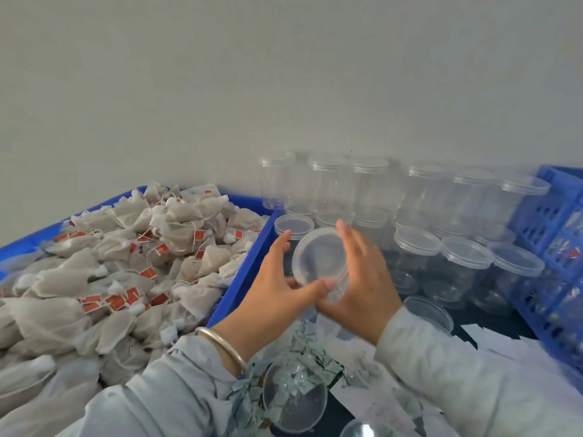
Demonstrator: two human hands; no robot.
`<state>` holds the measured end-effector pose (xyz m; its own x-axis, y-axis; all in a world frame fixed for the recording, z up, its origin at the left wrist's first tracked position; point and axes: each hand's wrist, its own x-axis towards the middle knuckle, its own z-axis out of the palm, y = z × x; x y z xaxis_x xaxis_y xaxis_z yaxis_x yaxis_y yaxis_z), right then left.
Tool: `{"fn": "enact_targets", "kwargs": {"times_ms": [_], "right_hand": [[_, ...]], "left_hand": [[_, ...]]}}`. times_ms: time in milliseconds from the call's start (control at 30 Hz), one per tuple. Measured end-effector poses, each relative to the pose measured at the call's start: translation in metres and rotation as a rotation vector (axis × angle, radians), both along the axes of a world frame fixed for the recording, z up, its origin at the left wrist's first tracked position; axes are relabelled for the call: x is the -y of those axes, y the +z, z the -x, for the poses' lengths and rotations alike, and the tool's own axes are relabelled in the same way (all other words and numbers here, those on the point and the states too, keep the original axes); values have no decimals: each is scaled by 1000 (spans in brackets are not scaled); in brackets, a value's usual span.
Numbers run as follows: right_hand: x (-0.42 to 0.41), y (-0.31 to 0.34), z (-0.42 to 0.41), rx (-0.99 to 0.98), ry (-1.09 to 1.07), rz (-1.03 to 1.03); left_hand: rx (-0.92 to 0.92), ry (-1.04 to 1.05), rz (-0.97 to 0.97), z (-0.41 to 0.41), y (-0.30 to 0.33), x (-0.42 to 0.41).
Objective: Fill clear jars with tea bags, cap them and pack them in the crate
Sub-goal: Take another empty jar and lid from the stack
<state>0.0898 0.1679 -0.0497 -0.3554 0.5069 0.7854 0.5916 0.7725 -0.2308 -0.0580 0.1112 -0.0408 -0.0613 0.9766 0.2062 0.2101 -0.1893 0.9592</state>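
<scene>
A clear empty jar [320, 258] with its lid on is tilted toward me between both hands at the middle of the view. My left hand [277, 288] holds it from the left, thumb across its lower rim. My right hand [362, 279] cups it from the right, fingers stretched up and blurred. Tea bags [126, 263] with red tags fill a blue bin [243, 279] on the left. Several capped clear jars [416, 241] stand stacked behind and to the right. A blue crate [555, 247] stands at the right edge.
A loose clear lid [295, 402] lies near the bottom over small paper scraps [303, 354]. Another lid [429, 312] sits by my right sleeve. White paper slips [492, 339] lie at lower right. A plain wall rises behind.
</scene>
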Motion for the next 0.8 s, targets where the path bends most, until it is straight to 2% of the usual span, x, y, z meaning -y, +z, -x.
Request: {"fn": "enact_targets", "kwargs": {"times_ms": [33, 100, 233, 333, 400, 500, 633, 800], "right_hand": [[12, -6, -2, 21, 29, -91], [30, -14, -10, 26, 88, -145], [50, -21, -33, 24, 123, -27], [53, -26, -61, 176, -15, 112], [55, -33, -80, 226, -90, 305], [65, -48, -91, 28, -62, 445], [76, -68, -88, -124, -142, 255], [74, -72, -100, -43, -210, 129]], "left_hand": [[-99, -39, -8, -1, -2, 2], [-301, -100, -37, -5, -2, 8], [-416, -144, -19, -13, 4, 20], [-518, -206, -72, -15, 7, 27], [-497, -242, -50, -18, 8, 29], [-405, -267, 30, -25, 6, 30], [-381, -296, 92, -32, 5, 31], [-418, -311, 110, -41, 4, 33]]}}
